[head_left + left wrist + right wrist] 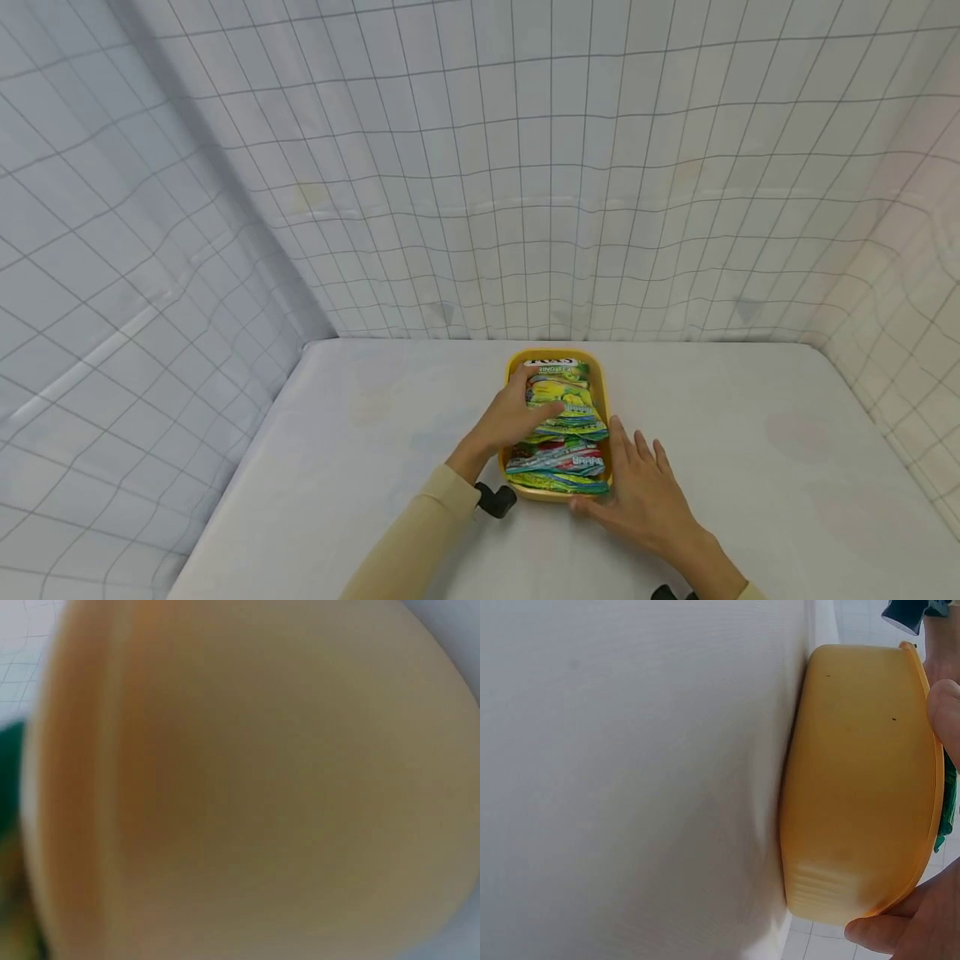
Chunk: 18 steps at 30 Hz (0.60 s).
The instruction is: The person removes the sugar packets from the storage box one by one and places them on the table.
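Observation:
A yellow oblong tray (608, 417) stands on the white table and holds a stack of green and red snack packets (564, 433). My left hand (517, 412) lies on the stack's left side. Its thumb crosses a green packet and its fingers run down between the stack and the tray wall. My right hand (637, 487) rests flat at the tray's near right corner, fingers straight along the side and thumb on the near edge. In the right wrist view the tray (855, 787) shows from the side, with a fingertip (946, 712) on its rim. The left wrist view is a tan blur.
The white table (360, 433) is boxed in by gridded white cloth walls (480, 167) at the back and on both sides. Black wrist mounts (497, 500) show near my forearms. Bare tabletop lies left and right of the tray.

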Tool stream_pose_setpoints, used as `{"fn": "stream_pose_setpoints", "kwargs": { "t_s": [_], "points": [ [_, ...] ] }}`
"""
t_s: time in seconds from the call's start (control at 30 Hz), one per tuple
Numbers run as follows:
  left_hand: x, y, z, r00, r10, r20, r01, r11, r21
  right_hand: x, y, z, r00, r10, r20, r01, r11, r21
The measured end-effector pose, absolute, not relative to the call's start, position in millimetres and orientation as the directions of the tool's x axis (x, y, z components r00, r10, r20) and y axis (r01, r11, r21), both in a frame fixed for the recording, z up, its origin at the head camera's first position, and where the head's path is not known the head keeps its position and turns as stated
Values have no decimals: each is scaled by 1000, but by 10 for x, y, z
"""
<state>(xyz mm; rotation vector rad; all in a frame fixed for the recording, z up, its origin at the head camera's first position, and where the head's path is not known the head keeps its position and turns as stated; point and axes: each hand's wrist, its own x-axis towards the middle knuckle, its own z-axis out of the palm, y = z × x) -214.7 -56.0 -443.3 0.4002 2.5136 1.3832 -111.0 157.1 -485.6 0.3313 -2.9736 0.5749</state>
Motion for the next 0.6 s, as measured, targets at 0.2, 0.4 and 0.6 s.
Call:
{"fn": "stream_pose_setpoints", "kwargs": {
  "t_s": [0.2, 0.4, 0.6],
  "points": [
    [-2180, -550, -4449, -934, 334, -130, 34, 444, 895, -1115, 1568, -4886, -972, -199, 128, -233, 902, -363],
    [-2189, -560, -4463, -926, 339, -164, -29, 370, 929, -1118, 1573, -4899, -971, -205, 122, -235, 903, -359],
    [-2204, -557, -4445, -923, 315, -221, -88, 386, 918, -1120, 1578, -4915, -973, -200, 117, -229, 901, -368]
  ]
}}
